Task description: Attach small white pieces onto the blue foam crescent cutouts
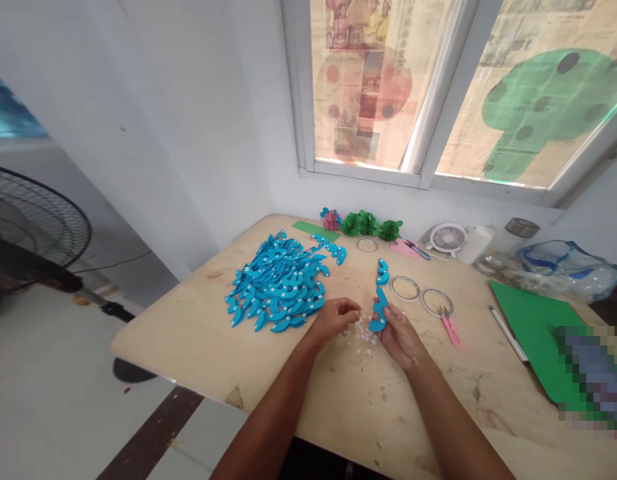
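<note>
My right hand (399,337) is closed on a blue curved paper piece (378,313) with a small white square on it, held just above the table. To its left, my left hand (333,319) has its fingers pinched together; whatever is between them is too small to make out. Small white bits (364,340) lie scattered on the wood between the two hands. Beyond my left hand spreads a big heap of blue curved paper pieces (278,283) marked with white squares. Two more blue pieces (383,272) lie just past my right hand.
On the wooden table (198,353) are tape rolls (404,288), pink-handled snips (451,328), a white marker (508,333) and a green sheet (538,333). Green paper flowers (366,223), a small white fan (447,239) and a jar (518,233) stand along the back wall. A floor fan (33,220) is at left.
</note>
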Tool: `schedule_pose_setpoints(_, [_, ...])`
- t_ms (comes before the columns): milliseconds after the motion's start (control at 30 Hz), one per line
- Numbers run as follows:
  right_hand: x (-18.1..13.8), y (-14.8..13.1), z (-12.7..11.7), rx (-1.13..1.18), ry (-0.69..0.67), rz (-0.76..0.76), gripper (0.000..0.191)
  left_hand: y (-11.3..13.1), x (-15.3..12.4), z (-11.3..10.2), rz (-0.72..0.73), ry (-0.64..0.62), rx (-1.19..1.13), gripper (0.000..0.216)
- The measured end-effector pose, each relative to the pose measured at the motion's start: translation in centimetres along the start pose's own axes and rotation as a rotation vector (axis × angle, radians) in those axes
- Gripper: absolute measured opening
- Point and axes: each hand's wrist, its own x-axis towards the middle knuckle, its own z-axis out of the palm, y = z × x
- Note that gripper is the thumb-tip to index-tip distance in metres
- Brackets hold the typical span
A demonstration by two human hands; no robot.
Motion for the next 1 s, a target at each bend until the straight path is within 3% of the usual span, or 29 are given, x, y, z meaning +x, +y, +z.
schedule_pose_setpoints(100, [0.0, 0.0, 0.0, 0.043, 0.046, -0.008, 0.038, 1.2, 0.2, -2.7, 0.067, 0.316, 0.335, 0.016])
schedule_pose_setpoints(200, [0.1, 0.1, 0.2, 0.060, 0.072, -0.017, 0.038, 1.7, 0.9, -5.7, -0.057, 0.584, 0.768, 0.023])
schedule_pose_setpoints(300, [0.1, 0.1, 0.3, 0.056, 0.069, -0.016, 0.036, 1.3, 2.1, -7.8, -0.214, 0.611, 1.033, 0.031])
schedule_pose_setpoints(400, [0.2, 0.2, 0.2, 0.049, 0.063, -0.015, 0.035, 0.7, 3.2, -8.5, -0.323, 0.536, 1.117, 0.033])
schedule_pose_setpoints(533, [0.3, 0.4, 0.0, 0.046, 0.070, -0.019, 0.032, 0.5, 4.0, -7.9, -0.310, 0.469, 1.126, 0.025])
schedule_pose_setpoints(600, [0.3, 0.5, 0.0, 0.043, 0.072, -0.016, 0.032, 0.5, 3.9, -7.3, -0.214, 0.530, 1.138, 0.020])
schedule_pose_setpoints(700, [0.3, 0.5, 0.1, 0.049, 0.074, -0.012, 0.034, 0.3, 3.2, -5.9, 0.046, 0.687, 1.119, 0.015])
schedule_pose_setpoints(800, [0.2, 0.4, 0.2, 0.071, 0.085, -0.014, 0.033, 0.2, 2.3, -3.9, 0.217, 0.721, 0.968, 0.010])
schedule_pose_setpoints(1000, [0.3, 0.4, 0.2, 0.092, 0.100, -0.023, 0.034, 1.0, 0.7, 0.0, 0.295, 0.712, 0.687, 0.010])
